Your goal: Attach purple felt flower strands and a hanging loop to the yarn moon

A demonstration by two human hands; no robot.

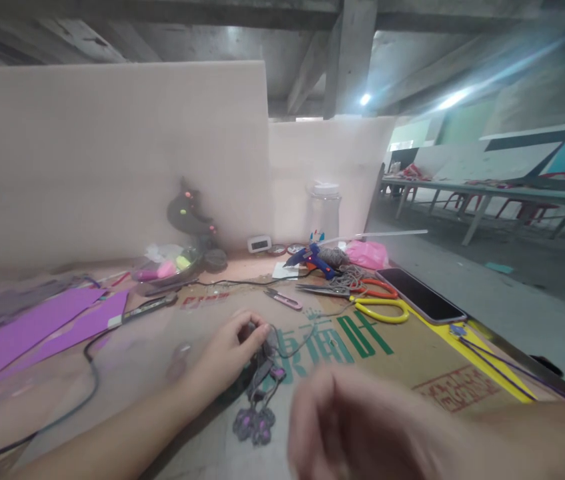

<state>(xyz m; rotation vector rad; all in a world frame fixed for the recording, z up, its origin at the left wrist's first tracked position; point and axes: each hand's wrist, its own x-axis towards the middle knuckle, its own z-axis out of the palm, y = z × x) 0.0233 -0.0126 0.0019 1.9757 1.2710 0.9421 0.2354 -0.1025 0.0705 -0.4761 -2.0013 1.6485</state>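
Observation:
My left hand [239, 350] is closed on a small grey yarn craft piece [264, 379] lying over the cardboard. Purple bits show on the piece, and two grey flower-like shapes [254, 425] with purple middles hang from its cords. A strand of grey yarn runs from it toward the scissors [379, 310], which have one orange and one yellow handle. My right hand [342, 427] is near the camera at the lower right, apart from the craft piece. It is smeared by motion, and its fingers are partly out of frame.
Behind lie thread snips [285, 299], a blue glue gun [312, 260], a grey yarn ball [333, 257] and a phone [425, 295]. A lidded clear jar [324, 210] and a black moon-shaped stand [189, 213] rise at the back. Purple sheets [32, 330] and a cutter [148, 309] are left.

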